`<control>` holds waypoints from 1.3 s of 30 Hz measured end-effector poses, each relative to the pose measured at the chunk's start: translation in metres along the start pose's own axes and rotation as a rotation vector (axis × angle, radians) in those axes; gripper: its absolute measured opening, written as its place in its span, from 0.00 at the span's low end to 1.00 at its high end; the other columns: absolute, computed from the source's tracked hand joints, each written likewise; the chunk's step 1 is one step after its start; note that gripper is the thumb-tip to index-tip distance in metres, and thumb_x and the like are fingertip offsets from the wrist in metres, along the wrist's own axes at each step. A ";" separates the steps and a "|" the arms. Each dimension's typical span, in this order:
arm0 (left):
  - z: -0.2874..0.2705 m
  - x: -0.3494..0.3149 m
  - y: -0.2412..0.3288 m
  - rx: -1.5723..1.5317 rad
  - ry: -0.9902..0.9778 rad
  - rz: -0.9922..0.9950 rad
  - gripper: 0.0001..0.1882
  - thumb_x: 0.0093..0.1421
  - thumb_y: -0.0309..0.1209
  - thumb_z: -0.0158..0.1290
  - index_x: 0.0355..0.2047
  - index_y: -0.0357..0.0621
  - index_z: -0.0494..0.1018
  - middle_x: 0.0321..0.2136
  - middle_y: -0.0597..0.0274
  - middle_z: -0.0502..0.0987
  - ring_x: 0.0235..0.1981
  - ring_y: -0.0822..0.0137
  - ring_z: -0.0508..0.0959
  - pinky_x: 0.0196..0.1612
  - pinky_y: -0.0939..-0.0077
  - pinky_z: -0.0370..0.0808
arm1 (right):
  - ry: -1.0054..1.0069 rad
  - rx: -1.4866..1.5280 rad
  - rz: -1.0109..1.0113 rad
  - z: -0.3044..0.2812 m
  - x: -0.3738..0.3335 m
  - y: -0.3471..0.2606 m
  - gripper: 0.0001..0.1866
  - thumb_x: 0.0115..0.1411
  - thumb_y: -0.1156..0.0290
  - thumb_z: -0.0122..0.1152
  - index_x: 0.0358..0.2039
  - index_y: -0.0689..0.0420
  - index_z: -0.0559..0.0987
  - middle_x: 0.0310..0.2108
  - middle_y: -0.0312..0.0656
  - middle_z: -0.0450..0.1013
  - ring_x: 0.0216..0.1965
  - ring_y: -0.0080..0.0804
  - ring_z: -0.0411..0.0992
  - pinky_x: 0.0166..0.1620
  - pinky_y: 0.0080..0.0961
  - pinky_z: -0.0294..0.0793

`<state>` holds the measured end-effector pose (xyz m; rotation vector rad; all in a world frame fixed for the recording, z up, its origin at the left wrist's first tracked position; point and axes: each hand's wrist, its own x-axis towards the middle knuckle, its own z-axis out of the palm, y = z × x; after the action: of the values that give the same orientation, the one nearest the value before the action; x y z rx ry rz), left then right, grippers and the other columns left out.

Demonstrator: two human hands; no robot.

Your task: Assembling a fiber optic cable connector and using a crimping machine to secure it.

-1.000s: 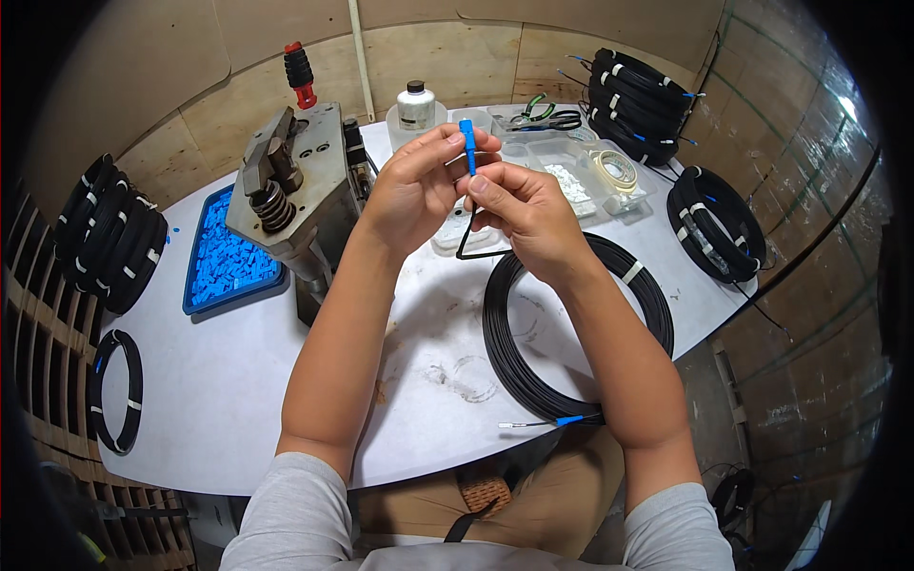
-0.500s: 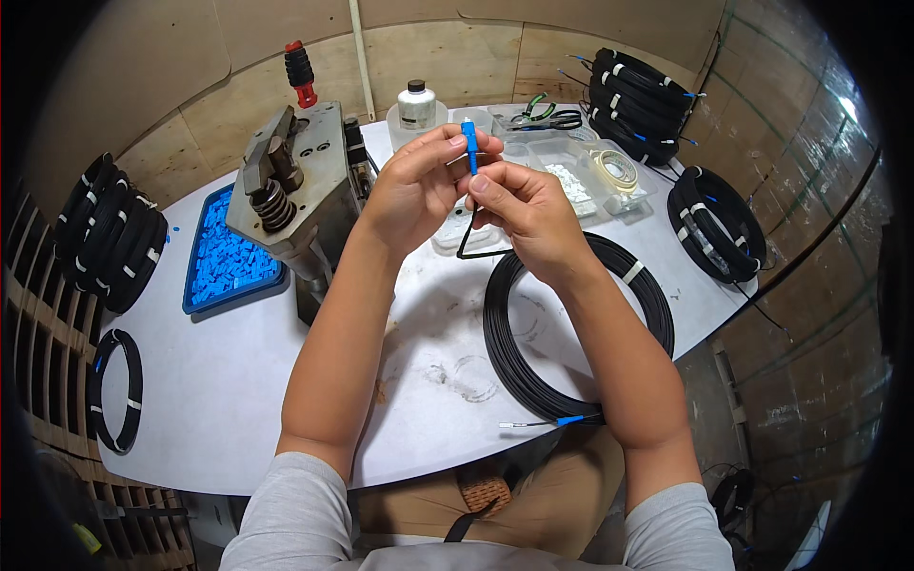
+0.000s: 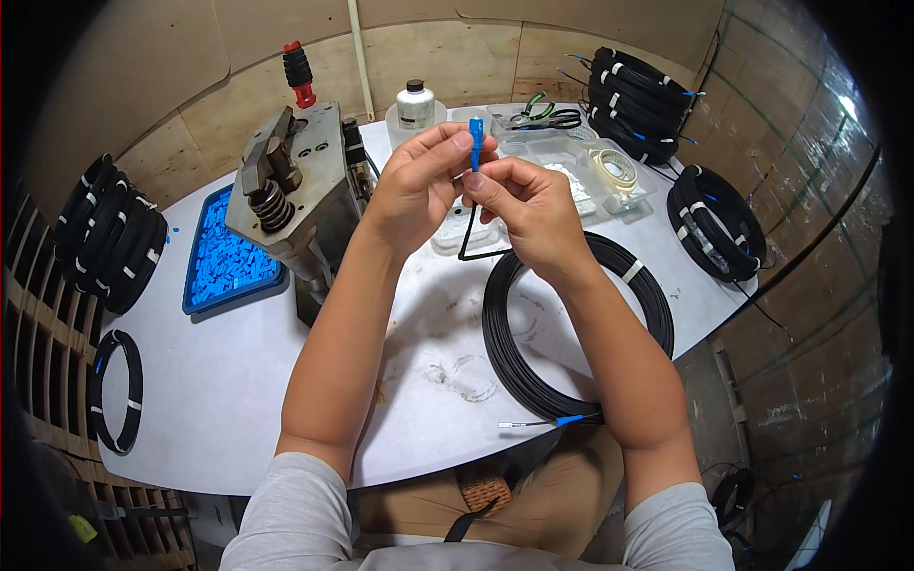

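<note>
Pinching a boxy plastic connector (image 3: 476, 131): left hand (image 3: 416, 190) above, right hand (image 3: 533, 214) below.

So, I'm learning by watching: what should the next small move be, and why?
Perhaps a light tug with the right hand, to test the fit: it pinches the lower end of the blue plug, by the black cable, while the left hand grips the plug higher up. Whether the parts are fully seated cannot be seen.
</note>
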<state>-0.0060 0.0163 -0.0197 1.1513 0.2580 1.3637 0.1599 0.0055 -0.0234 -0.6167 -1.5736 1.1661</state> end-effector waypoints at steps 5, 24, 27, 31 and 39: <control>-0.004 0.000 0.007 0.059 -0.084 -0.112 0.14 0.67 0.33 0.49 0.45 0.35 0.75 0.41 0.58 0.80 0.38 0.71 0.77 0.35 0.76 0.73 | -0.030 0.017 -0.007 0.001 -0.001 -0.002 0.11 0.64 0.66 0.65 0.35 0.62 0.83 0.27 0.34 0.78 0.28 0.17 0.71 0.32 0.19 0.71; -0.001 -0.001 0.004 0.010 -0.022 -0.108 0.11 0.66 0.31 0.48 0.41 0.36 0.75 0.44 0.53 0.79 0.38 0.69 0.77 0.36 0.75 0.73 | -0.047 0.020 0.019 0.000 -0.001 -0.004 0.11 0.65 0.66 0.63 0.36 0.62 0.83 0.27 0.34 0.78 0.29 0.17 0.71 0.33 0.19 0.72; 0.000 -0.001 0.005 0.017 -0.023 -0.128 0.11 0.66 0.31 0.48 0.41 0.36 0.75 0.44 0.53 0.79 0.38 0.69 0.77 0.36 0.75 0.73 | -0.071 0.000 0.048 -0.001 -0.002 -0.006 0.12 0.66 0.64 0.63 0.37 0.61 0.83 0.29 0.36 0.77 0.33 0.20 0.72 0.38 0.21 0.72; 0.002 -0.001 0.005 0.001 -0.017 -0.096 0.11 0.66 0.31 0.48 0.42 0.36 0.74 0.44 0.53 0.78 0.37 0.69 0.77 0.36 0.75 0.73 | -0.081 -0.009 0.046 -0.001 -0.002 -0.005 0.12 0.66 0.64 0.63 0.38 0.61 0.83 0.30 0.36 0.77 0.33 0.20 0.72 0.37 0.21 0.72; 0.001 -0.002 0.006 0.028 -0.032 -0.123 0.11 0.66 0.31 0.48 0.43 0.37 0.74 0.44 0.53 0.78 0.38 0.69 0.77 0.37 0.74 0.73 | -0.075 -0.011 0.065 -0.002 -0.002 -0.005 0.12 0.65 0.64 0.63 0.37 0.61 0.83 0.29 0.35 0.77 0.29 0.19 0.69 0.34 0.19 0.69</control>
<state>-0.0097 0.0132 -0.0154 1.1610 0.3207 1.2359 0.1629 0.0022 -0.0195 -0.6418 -1.6346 1.2420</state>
